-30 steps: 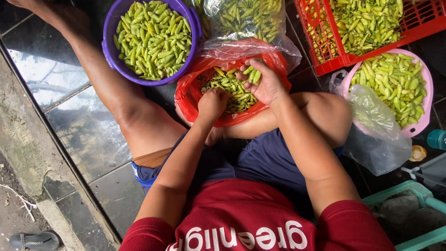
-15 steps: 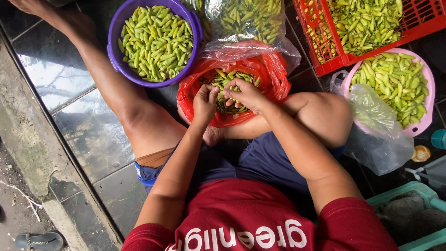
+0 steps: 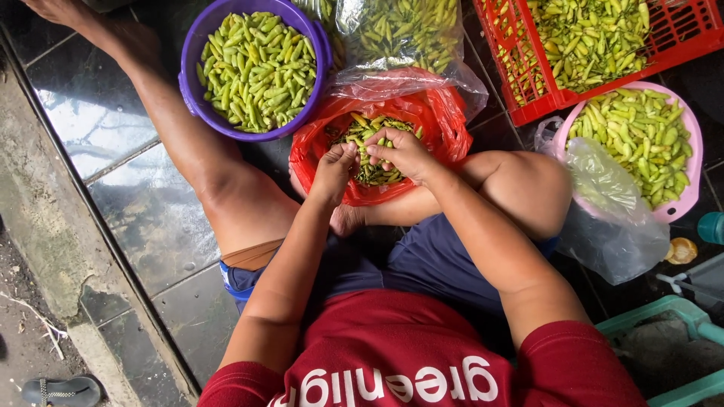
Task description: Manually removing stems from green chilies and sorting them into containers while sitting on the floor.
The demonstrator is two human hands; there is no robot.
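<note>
Both hands sit over the red plastic bag of green chilies: left hand and right hand meet fingertip to fingertip, pinched shut on one chili between them. Purple bowl of chilies lies just left of the bag, pink bowl well right.

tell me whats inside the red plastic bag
The red plastic bag holds small green chili peppers. The left hand and right hand meet over the pile and cover its middle, so what lies beneath them and deeper in the bag cannot be seen.
</note>
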